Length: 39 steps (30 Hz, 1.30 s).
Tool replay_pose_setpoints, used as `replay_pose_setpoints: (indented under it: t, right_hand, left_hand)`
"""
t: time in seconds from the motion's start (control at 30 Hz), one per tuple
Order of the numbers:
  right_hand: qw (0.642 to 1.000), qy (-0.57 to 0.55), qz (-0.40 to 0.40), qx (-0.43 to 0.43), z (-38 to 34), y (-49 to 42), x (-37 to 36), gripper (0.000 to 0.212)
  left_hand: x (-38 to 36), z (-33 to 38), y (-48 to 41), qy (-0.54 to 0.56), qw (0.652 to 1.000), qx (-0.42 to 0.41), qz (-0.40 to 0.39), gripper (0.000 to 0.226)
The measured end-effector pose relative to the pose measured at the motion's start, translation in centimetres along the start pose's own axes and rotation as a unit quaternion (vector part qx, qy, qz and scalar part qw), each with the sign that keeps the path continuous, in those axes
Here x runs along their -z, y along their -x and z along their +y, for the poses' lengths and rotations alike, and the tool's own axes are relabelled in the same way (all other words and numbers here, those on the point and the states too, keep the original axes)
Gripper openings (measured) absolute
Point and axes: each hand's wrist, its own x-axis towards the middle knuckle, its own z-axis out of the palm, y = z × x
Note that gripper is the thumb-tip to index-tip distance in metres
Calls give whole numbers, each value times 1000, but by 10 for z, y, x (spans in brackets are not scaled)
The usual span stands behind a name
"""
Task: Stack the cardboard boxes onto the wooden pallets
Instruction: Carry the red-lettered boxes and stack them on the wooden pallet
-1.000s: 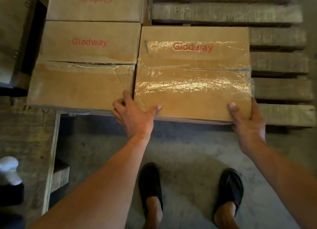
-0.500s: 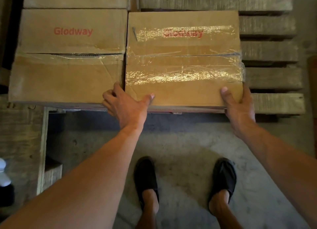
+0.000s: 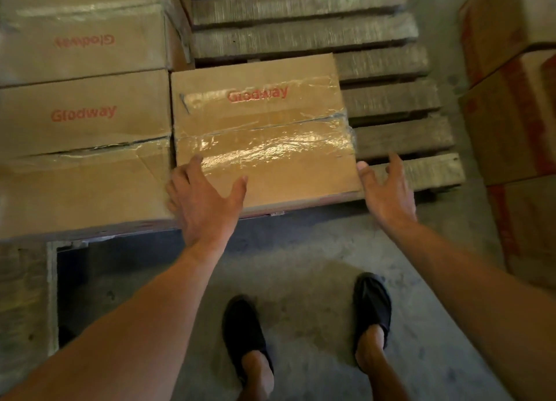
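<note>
A taped cardboard box [image 3: 261, 130] marked "Glodway" lies flat on the wooden pallet [image 3: 391, 99], pressed against a like box [image 3: 81, 148] to its left. A third box [image 3: 81, 39] sits behind that one. My left hand [image 3: 204, 199] rests with spread fingers over the taped box's near left corner. My right hand [image 3: 388, 190] hovers just off the box's near right corner, fingers apart, holding nothing.
More cardboard boxes [image 3: 517, 105] with red print are stacked at the right. Bare pallet slats [image 3: 301, 36] stretch behind and right of the taped box. My feet in black shoes [image 3: 246, 334] stand on the concrete floor [image 3: 301, 265]. Another wooden pallet edge [image 3: 27, 295] lies lower left.
Both hands have let go of the taped box's near corners; the right hand has pulled off to the side with fingers spread. The view has shifted right, which brings the stacked boxes into sight.
</note>
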Motion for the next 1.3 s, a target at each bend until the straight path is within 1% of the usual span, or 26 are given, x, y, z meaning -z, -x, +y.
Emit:
replay_pose_setpoints:
  t: [0.1,0.2,0.27,0.33,0.4,0.5,0.6,0.73,0.87,0.97,1.13,1.3]
  right_hand:
    - [997,8,81,0,11,9,54,73]
    - [985,3,172,-30,32,16,123,70]
    - [970,-17,233,-66,51,23,171,70]
    - [951,-39,290,-97,73,30,217,70]
    - [933,-63,328,-130,98,37,260,69]
    - [907,-82,378,-168,147,50,313,67]
    - [876,-97,418,-218,207,59,350,65]
    - [840,-128,442,-289,285,63,380,65]
    - [824,-159,430,-332,349,61,396,67]
    - [817,-174,418,-358,381,51,402,72]
    - [808,-213,408,-367,406,33,400,78]
    - [779,-267,405,-397,411,11,389,87]
  left_hand:
    - [1,54,2,53,993,-88,-58,75]
    - [-8,130,9,62,975,-184,-106,75]
    - [-16,186,23,66,955,-245,-151,76]
    - [-27,241,44,71,928,-312,-189,80]
    - [-42,292,70,75,903,-367,-212,82]
    - [-74,359,113,85,870,-413,-257,83]
    - [-118,412,165,105,839,-443,-297,75]
    - [-182,462,233,110,804,-475,-341,75]
    - [-240,501,285,88,789,-482,-372,77]
    - [-276,523,304,73,787,-492,-365,72]
    - [-315,548,307,44,796,-500,-338,61]
    - [-340,568,291,-1,796,-500,-340,57]
